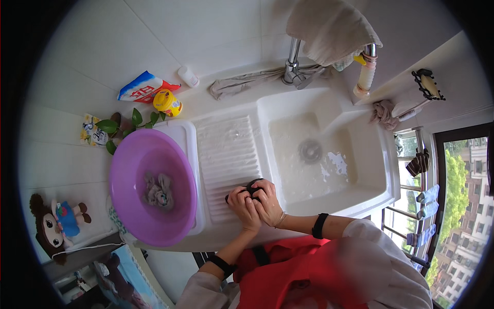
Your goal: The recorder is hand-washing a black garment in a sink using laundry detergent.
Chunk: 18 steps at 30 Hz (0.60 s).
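Note:
My left hand [244, 210] and my right hand [269, 201] are close together, both gripping a small black wet cloth item [254, 188]. It is bunched under my fingers, so its exact kind cannot be told. My hands press it near the front edge of the ribbed washboard [227, 162], which is moulded into a white laundry sink. To the right of my hands is the sink basin [376, 166], holding shallow cloudy water with some foam over a round drain [310, 150].
A purple plastic basin [127, 201] with grey wet cloth [159, 191] inside sits left on a white lid-like board [192, 143]. Behind stand a yellow tub [168, 103], a detergent bag [144, 87] and a white bottle [188, 77]. A faucet [294, 73] rises at the back, cloth [332, 33] draped above.

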Each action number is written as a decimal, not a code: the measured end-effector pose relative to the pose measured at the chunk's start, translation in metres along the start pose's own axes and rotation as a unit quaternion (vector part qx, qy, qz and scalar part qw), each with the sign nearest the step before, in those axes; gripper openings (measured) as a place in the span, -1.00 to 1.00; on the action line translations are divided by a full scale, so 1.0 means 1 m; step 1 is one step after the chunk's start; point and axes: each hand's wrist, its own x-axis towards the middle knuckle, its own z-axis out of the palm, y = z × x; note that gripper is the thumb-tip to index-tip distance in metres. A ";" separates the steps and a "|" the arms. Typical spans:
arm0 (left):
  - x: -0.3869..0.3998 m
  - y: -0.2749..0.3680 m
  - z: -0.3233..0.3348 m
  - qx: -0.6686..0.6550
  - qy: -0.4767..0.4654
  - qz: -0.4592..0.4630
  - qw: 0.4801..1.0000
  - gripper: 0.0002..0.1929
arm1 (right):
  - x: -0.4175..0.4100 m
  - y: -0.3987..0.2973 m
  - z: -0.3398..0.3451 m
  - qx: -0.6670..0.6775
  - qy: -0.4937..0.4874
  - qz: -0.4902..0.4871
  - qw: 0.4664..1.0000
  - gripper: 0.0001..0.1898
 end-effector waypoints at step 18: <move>0.097 -0.041 0.031 0.182 0.051 -0.129 0.973 -0.68 | 0.102 0.037 0.046 -0.220 0.088 0.027 0.971 -0.83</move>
